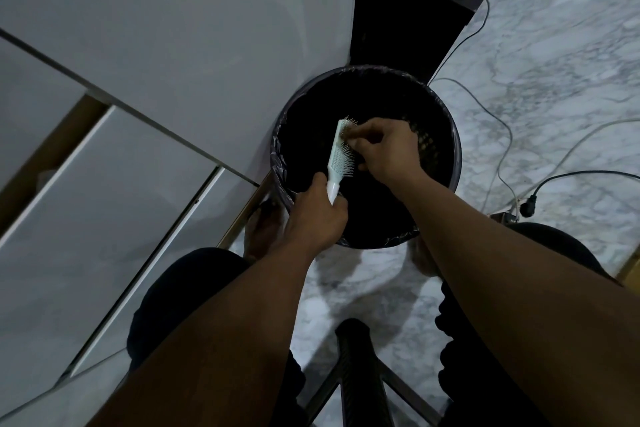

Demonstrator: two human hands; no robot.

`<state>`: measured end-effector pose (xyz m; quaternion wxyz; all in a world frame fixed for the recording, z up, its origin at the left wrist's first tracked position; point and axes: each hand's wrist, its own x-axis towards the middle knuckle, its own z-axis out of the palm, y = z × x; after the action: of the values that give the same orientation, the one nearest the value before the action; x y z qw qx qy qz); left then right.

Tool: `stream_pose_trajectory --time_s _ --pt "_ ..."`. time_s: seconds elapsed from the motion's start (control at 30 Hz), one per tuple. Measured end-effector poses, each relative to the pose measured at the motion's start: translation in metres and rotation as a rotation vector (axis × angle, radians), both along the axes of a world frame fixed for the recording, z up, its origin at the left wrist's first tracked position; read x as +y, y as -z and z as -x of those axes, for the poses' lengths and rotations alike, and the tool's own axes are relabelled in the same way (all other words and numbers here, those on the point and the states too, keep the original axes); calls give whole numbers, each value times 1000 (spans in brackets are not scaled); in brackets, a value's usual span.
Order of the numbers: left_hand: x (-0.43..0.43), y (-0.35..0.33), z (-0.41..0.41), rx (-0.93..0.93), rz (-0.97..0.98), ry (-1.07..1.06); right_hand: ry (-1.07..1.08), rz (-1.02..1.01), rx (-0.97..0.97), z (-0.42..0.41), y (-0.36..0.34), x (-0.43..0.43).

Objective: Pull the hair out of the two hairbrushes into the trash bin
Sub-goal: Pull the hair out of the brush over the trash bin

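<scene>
I note the left hand point(317, 215) fisted round the handle of the hairbrush point(338, 158), held over the trash bin point(446, 135). Its long axis points away from me; the right hand point(384, 146) pinches at the bristles near the far tip.

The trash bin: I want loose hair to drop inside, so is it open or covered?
Open. The trash bin shows a dark, uncovered mouth with a liner over its rim; no lid is visible. The hairbrush is held above that opening.
</scene>
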<state>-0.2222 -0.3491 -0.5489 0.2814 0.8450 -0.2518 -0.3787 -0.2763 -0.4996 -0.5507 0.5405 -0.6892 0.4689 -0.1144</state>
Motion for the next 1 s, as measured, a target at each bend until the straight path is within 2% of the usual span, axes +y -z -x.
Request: stream_pose_trajectory --time_s 0.1,0.2,0.37,0.43,0.6,0.67,0.77,0.9,1.0 --pt "0 0 -1 9 2 -12 159 -161 5 -3 1 -8" --pt "-2 1 -3 3 -11 -31 226 -369 -63 -5 0 -11" --pt "-2 2 -2 10 -17 -21 383 -498 -125 -8 -7 -8" --pt "-1 1 0 -3 -20 5 372 -447 -92 -6 -9 -8" --pt "-2 2 -1 -22 22 18 160 -247 26 -7 -9 -5" --pt "-2 2 -1 -40 22 37 76 -128 5 -6 -11 -1" --pt "-2 3 -1 -38 28 52 0 -69 -46 -5 -14 4" --pt "0 2 -1 -42 31 59 100 -45 -27 -4 -9 -1" --pt "-1 2 -1 -46 40 48 229 -140 -24 -4 -7 -8"
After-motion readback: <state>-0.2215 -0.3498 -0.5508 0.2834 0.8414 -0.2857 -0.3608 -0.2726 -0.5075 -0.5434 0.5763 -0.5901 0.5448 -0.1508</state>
